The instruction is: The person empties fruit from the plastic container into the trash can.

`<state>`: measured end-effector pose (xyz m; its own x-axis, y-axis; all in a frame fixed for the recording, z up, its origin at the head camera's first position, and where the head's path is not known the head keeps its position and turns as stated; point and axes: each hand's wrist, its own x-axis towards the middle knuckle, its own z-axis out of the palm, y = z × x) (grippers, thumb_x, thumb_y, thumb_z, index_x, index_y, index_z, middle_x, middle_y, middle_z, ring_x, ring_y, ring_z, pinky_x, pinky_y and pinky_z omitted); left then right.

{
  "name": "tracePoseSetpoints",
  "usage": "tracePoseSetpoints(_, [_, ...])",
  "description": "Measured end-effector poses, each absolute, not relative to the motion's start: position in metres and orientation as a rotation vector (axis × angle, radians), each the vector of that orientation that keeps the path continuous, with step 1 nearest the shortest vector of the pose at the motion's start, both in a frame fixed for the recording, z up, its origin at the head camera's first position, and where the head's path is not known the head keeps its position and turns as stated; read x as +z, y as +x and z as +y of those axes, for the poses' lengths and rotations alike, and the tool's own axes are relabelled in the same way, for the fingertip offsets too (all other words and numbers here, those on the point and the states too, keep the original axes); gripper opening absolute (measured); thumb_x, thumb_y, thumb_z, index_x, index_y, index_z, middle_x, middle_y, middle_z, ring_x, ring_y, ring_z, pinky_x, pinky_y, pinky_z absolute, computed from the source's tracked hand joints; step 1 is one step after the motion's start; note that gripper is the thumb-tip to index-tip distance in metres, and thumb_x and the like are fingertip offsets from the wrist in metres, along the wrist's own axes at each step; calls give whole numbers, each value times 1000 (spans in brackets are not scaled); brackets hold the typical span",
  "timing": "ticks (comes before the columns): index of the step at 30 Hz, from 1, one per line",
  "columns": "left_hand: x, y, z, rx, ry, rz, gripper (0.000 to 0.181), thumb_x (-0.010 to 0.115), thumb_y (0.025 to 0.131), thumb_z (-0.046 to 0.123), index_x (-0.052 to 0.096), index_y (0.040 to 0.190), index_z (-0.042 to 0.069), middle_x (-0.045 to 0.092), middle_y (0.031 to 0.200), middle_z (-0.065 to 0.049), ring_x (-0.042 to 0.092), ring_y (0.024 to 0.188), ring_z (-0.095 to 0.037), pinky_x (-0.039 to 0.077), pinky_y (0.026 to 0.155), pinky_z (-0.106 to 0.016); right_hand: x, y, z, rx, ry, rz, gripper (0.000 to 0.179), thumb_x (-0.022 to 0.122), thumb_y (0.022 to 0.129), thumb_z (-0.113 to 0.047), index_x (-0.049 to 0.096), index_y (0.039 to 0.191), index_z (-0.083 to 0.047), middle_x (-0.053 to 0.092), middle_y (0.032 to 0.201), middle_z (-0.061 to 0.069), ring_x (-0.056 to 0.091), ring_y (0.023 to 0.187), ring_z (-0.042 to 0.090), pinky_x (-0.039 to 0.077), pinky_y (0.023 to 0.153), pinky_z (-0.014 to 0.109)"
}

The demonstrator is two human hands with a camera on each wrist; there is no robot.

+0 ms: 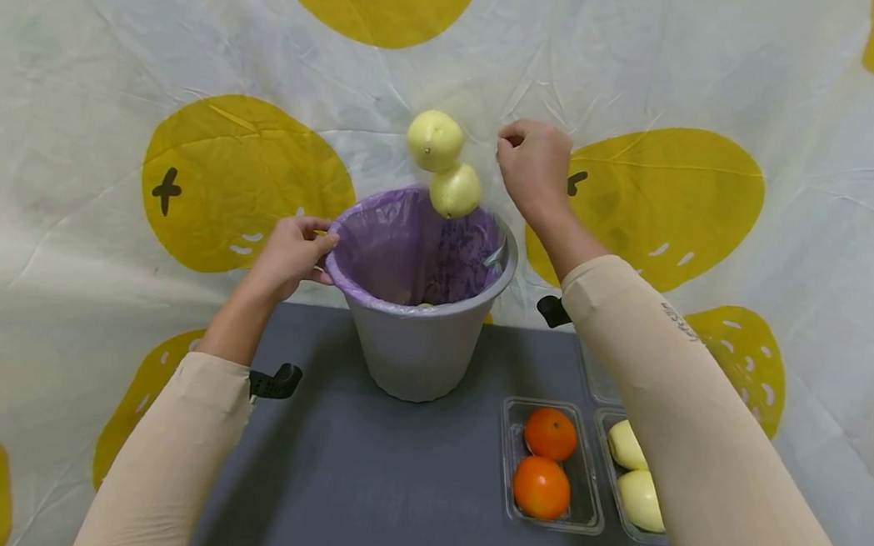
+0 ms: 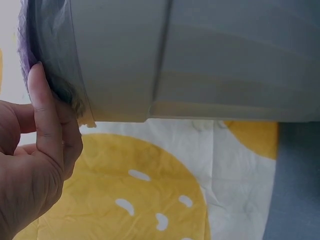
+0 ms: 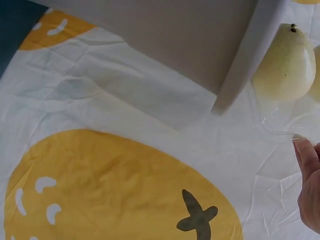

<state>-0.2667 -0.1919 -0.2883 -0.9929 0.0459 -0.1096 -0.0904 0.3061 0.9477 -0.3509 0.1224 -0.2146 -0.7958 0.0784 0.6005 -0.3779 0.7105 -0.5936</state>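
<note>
A grey trash bin, lined with a purple bag, stands on the table. My left hand grips its left rim, fingers and thumb at the bag's folded edge. Above the bin's opening, my right hand pinches the edge of a clear plastic tray, which is barely visible in the head view. Two pale yellow, pear-like fruits are with this tray: an upper fruit and a lower fruit. In the right wrist view, one such fruit shows a dark stem. The bin's bottom is mostly hidden.
A clear tray with two oranges sits on the dark grey table. Beside it, another tray with pale fruits is partly hidden by my right sleeve. Behind hangs a white cloth with yellow prints.
</note>
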Motion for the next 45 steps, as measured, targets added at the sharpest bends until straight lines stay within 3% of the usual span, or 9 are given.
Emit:
tracePoseSetpoints(5, [-289, -265, -191, 1779, -47, 2446, 55, 55, 108, 18, 39, 157, 0, 51, 124, -18, 65, 74, -14, 63, 61, -27, -213, -351, 122, 981, 197, -2308, 26, 58, 98, -12, 82, 104, -5, 78, 102, 10, 69, 92, 21, 56, 85, 30])
tracePoseSetpoints(10, [-289, -264, -190, 1776, -37, 2445, 56, 56, 107, 17, 39, 157, 0, 51, 125, -20, 66, 74, -14, 63, 62, -27, -208, -349, 125, 1026, 121, -2324, 29, 55, 101, -17, 81, 109, -6, 77, 100, 10, 66, 83, 16, 56, 78, 24])
tracePoseSetpoints(19, [-289, -265, -189, 1778, -37, 2451, 56, 56, 107, 16, 38, 157, -1, 51, 128, -22, 65, 73, -14, 63, 61, -27, -209, -346, 134, 1222, 123, -2353, 28, 58, 101, -22, 78, 109, -4, 70, 86, 2, 67, 69, 9, 59, 69, 16])
tracePoseSetpoints(24, [-288, -269, -189, 1774, -32, 2459, 57, 57, 107, 17, 37, 158, -1, 50, 127, -22, 65, 73, -14, 63, 61, -26, -212, -345, 153, 1453, 102, -2286, 26, 63, 98, -19, 76, 109, 1, 68, 82, -2, 71, 72, 11, 59, 64, 13])
tracePoseSetpoints(28, [-288, -270, -189, 1767, -41, 2460, 57, 57, 107, 17, 37, 158, -1, 51, 125, -20, 65, 73, -14, 63, 61, -26, -216, -339, 171, 1595, 80, -2237, 28, 67, 97, -19, 74, 112, 3, 69, 83, -1, 74, 77, 16, 60, 63, 14])
tracePoseSetpoints(33, [-289, -270, -190, 1775, -44, 2453, 58, 56, 107, 17, 36, 158, -1, 50, 124, -19, 65, 73, -14, 63, 61, -27, -221, -329, 191, 1785, 88, -2129, 21, 72, 93, -12, 73, 106, 5, 69, 81, 1, 74, 70, 15, 61, 64, 18])
tracePoseSetpoints(40, [-287, -270, -191, 1782, -60, 2457, 57, 57, 107, 17, 38, 157, -2, 49, 122, -18, 65, 72, -14, 63, 60, -27, -227, -312, 218, 1944, 82, -2033, 6, 75, 90, -7, 76, 95, -5, 72, 81, 3, 73, 68, 13, 62, 63, 22])
tracePoseSetpoints(45, [-285, -270, -192, 1786, -61, 2462, 56, 57, 107, 17, 38, 156, -3, 50, 122, -20, 65, 71, -14, 62, 59, -26, -233, -300, 241, 2067, 75, -1953, 8, 77, 89, -4, 75, 97, -5, 72, 81, 4, 75, 68, 14, 63, 62, 24])
